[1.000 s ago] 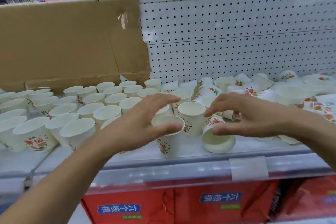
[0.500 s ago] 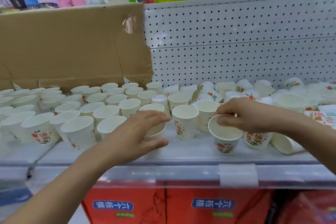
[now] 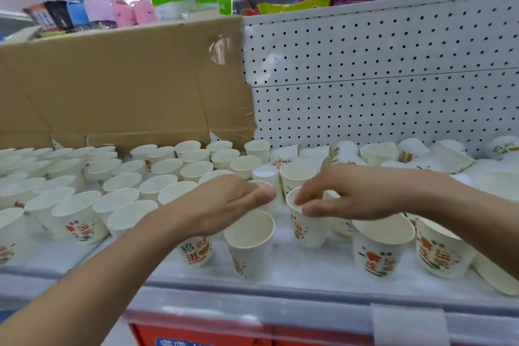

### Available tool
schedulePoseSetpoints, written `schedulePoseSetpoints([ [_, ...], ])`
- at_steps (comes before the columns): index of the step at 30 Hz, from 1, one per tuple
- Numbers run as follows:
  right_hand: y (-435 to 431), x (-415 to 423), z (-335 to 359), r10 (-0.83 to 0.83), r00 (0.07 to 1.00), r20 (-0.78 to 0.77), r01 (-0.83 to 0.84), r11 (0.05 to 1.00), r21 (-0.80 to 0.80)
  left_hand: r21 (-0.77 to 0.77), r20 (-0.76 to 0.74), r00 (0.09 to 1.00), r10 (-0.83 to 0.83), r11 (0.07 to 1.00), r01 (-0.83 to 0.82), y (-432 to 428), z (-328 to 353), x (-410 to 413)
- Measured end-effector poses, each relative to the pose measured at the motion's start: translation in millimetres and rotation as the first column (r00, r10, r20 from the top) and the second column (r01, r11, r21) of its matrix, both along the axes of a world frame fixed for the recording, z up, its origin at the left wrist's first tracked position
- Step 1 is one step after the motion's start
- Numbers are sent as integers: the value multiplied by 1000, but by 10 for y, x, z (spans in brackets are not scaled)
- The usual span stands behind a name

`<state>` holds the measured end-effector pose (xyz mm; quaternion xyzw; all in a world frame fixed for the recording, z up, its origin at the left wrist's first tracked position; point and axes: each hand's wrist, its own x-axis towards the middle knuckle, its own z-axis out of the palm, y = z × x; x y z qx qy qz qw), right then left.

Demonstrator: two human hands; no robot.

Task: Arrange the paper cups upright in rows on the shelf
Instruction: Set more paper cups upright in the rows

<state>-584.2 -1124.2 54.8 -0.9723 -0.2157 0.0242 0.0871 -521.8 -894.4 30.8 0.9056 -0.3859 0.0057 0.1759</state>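
- Cups: the one that lay tipped a second ago now stands upright at the shelf front, so the front row grows.
- Right hand pinches the rim of a cup just right of the front-edge cup.
- Left hand hovers spread over that front-edge cup, gripping nothing.
- Loose pile further right still needs sorting.

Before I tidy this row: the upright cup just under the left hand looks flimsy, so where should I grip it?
Take the front cup by its rolled rim, coming from straight above with thumb and fingers on opposite sides. It stands upright with its mouth open and clear, while the left hand hovers just over it and neighbouring cups crowd its left side.
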Motion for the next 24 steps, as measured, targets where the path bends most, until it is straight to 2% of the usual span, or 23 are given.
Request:
schedulePoseSetpoints([
  [4,9,72,-76,31,998,-46,-36,995,-97,113,25,998,-50,992,47,54,12,31],
  [8,17,57,-27,34,996,-87,-46,989,-141,160,18,993,-118,981,114,83,75,92],
  [11,23,70,78,19,996,-84,-23,999,-41,71,-15,998,-66,995,67,77,197,230],
  [14,-18,297,201,-28,995,100,18,995,102,-68,34,998,-58,996,60,-25,304,558],
  [16,-4,503,231,-83,988,128,75,995,60,10,36,997,-62,998,62,-152,302,788],
  [20,74,777,105,-122,993,4,121,980,-158,316,109,990,-90,947,52,-402,167,1121],
  [24,82,766,64,-125,988,-92,108,979,-171,418,242,959,-149,908,35,-469,100,1217],
])
